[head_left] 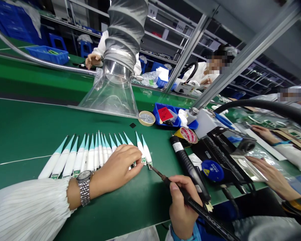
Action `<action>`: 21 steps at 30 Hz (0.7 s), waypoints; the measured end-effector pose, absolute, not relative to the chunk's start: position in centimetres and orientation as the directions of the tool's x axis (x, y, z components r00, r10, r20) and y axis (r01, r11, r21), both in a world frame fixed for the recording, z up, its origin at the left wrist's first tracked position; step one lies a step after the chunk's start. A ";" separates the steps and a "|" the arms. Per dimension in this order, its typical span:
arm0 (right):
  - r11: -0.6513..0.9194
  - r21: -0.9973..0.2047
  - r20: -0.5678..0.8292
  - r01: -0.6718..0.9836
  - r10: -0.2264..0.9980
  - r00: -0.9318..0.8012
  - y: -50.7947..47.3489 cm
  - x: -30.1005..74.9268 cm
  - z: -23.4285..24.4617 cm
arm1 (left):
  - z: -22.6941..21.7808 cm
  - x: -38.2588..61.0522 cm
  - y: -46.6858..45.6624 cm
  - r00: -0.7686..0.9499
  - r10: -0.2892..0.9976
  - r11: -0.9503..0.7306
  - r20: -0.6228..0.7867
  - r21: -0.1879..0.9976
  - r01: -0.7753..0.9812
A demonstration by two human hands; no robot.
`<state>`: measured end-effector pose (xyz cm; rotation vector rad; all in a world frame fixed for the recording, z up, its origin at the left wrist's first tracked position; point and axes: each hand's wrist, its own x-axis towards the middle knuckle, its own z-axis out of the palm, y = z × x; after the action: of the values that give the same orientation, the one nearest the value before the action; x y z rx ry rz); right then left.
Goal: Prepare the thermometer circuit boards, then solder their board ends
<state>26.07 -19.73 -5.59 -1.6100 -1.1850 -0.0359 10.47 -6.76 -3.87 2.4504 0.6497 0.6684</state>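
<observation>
A row of several white digital thermometers point(91, 157) with pale blue tips lies on the green mat, circuit boards showing at their near ends. My left hand point(122, 162), with a metal watch at the wrist, rests over the row's right part. Its thumb and fingers are pinched by the board ends; what they hold, if anything, is hidden. In my right hand point(183, 204) is a soldering iron point(167, 180), gripped by its black handle. The iron's tip meets the board end of the rightmost thermometer point(146, 150).
Above the row hangs a clear fume hood point(110, 97). Further right are a round dish of small metal bits point(146, 118), blue bins point(165, 115), a black electric screwdriver point(188, 164), a tape roll point(187, 135) and a black stand point(215, 154). A co-worker's hands point(268, 172) are close at right.
</observation>
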 end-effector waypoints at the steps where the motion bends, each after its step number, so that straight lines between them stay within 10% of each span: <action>1: 0.086 -0.716 0.562 0.693 0.660 0.499 -19.7 26.1 -5.6 | -3.9 10.5 -6.7 0.765 0.557 -0.754 0.323 0.582 0.303; 21: 0.176 -0.776 0.594 0.606 0.529 0.607 -19.8 25.9 -6.1 | -3.8 10.3 -6.6 0.755 0.560 -0.755 0.342 0.586 0.294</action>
<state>25.91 -19.80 -6.13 -1.4699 -1.0147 -0.0707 10.34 -6.63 -3.78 2.4431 0.6431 0.6994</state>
